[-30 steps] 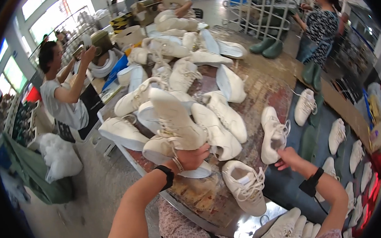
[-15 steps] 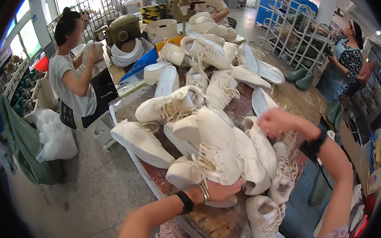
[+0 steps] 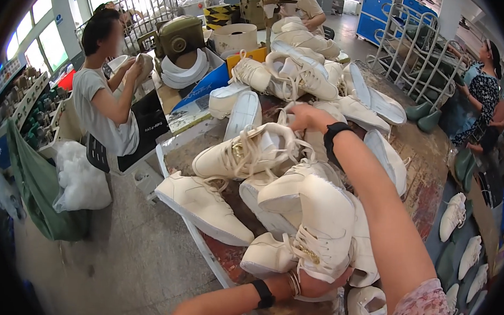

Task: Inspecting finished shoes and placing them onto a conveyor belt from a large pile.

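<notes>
Cream lace-up sneakers lie heaped on a worn table. My left hand (image 3: 322, 284) is closed round the lower end of a cream sneaker (image 3: 323, 234), which stands tilted with its toe up and its gold-trimmed laces facing left. My right hand (image 3: 306, 119) reaches over the heap, at the padded collar of a sneaker (image 3: 238, 151) lying on its side with loose laces. Its fingers are bent and partly hidden, so I cannot tell whether they grip. Another sneaker (image 3: 203, 206) rests near the table's left edge, toe toward me.
The table's bare worn surface (image 3: 422, 159) shows at right. Sneakers stand on a rack (image 3: 453, 216) beyond it. A metal-tube cart (image 3: 417, 52) is at the far right. People sit or stand around: one at left holds a shoe (image 3: 144, 67). A white bag (image 3: 80, 176) lies on the floor.
My right hand has swung left and away from me, from the right side of the heap to its middle. My left hand keeps its hold on the sneaker. The view has shifted.
</notes>
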